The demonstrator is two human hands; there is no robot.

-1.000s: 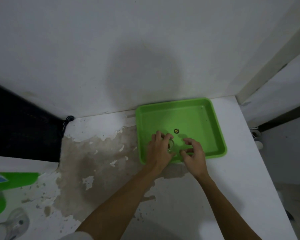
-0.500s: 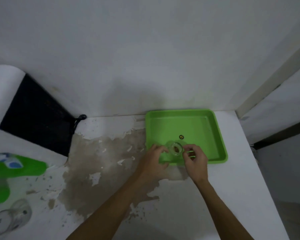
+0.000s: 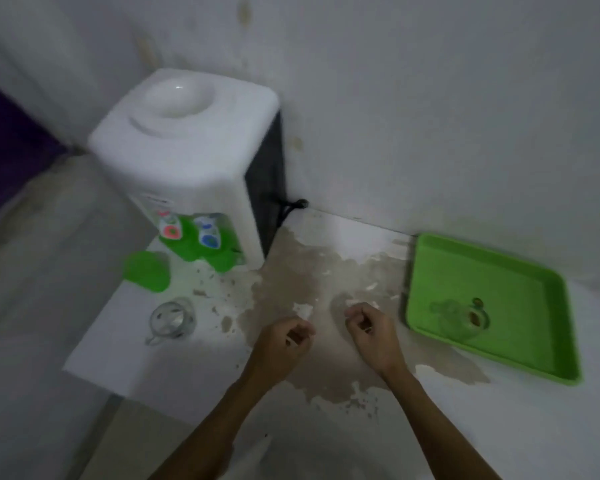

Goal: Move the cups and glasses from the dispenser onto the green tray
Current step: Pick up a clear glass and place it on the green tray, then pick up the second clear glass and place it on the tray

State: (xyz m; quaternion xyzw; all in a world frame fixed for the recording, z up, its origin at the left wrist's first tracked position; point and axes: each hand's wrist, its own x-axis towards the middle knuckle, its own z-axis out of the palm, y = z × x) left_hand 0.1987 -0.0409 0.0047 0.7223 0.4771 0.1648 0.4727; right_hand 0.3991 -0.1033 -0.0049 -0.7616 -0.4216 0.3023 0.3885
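Both hands have come off the green tray (image 3: 534, 341) since the earlier frames and now hang over the stained counter (image 3: 499, 427) between the tray and the water dispenser (image 3: 187, 147), while the view has swung left to bring that dispenser in. The left hand (image 3: 284, 344) and the right hand (image 3: 373, 332) are loosely curled with nothing in them. One clear glass cup (image 3: 459, 317) already sits on the tray's near left part, so one transfer looks done. Still left, by the look of it, are a clear glass mug (image 3: 171, 318) on the counter in front of the dispenser and a green plastic cup (image 3: 148, 270) just beside the green taps (image 3: 191, 233). The mug is see-through, with a handle at its near side; motion blur hides finer detail.
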